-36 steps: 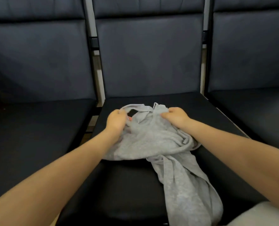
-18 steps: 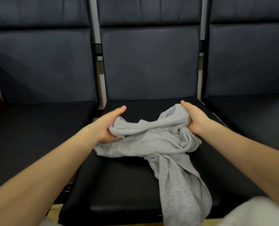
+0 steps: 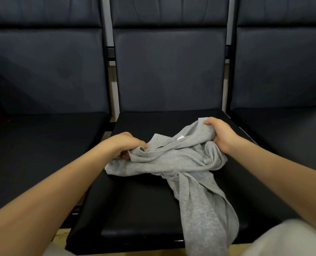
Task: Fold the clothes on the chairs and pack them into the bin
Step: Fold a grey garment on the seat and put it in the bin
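Both hands, left hand (image 3: 125, 145) and right hand (image 3: 220, 133), clutch the bunched grey garment (image 3: 173, 159) at mid-frame; spreading it flat comes next, before folding

Garment (image 3: 183, 163): soft grey heathered knit cloth, matt. Chair (image 3: 135, 209): smooth black upholstery, possibly faux leather, faint sheen.

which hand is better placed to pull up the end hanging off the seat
Right, probably. The shirt's tail drapes off the seat's front on the right hand's side; the left hand grips the far bunch.

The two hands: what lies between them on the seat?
In the head view, only the bunched grey garment spans from left hand to right hand.
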`<state>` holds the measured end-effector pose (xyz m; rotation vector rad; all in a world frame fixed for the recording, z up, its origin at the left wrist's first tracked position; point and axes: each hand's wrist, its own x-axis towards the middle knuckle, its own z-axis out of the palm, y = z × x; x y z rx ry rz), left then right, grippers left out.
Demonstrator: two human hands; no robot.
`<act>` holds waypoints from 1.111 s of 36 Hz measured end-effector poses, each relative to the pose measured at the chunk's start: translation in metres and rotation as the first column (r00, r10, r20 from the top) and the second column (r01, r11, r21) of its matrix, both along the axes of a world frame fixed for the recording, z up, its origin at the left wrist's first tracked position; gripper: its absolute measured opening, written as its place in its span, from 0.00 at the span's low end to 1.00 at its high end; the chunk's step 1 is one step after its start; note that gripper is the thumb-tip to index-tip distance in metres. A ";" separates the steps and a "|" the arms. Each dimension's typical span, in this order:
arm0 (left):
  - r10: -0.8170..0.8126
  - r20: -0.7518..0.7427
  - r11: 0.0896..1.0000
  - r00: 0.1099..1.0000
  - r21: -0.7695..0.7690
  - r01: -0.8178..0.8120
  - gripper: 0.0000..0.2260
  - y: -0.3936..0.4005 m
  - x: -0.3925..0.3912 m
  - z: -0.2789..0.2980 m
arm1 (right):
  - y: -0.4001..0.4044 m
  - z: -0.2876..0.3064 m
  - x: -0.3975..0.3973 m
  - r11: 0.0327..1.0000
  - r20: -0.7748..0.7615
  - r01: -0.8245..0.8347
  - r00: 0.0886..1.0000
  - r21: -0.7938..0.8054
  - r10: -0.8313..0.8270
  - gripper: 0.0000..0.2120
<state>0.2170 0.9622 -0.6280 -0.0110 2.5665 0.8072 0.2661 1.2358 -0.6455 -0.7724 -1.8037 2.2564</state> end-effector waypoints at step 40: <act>0.636 -0.443 0.220 0.632 0.889 0.402 0.17 -0.005 0.042 0.254 | -0.047 0.274 0.052 0.987 -0.696 0.155 0.714 0.053 -0.075 0.07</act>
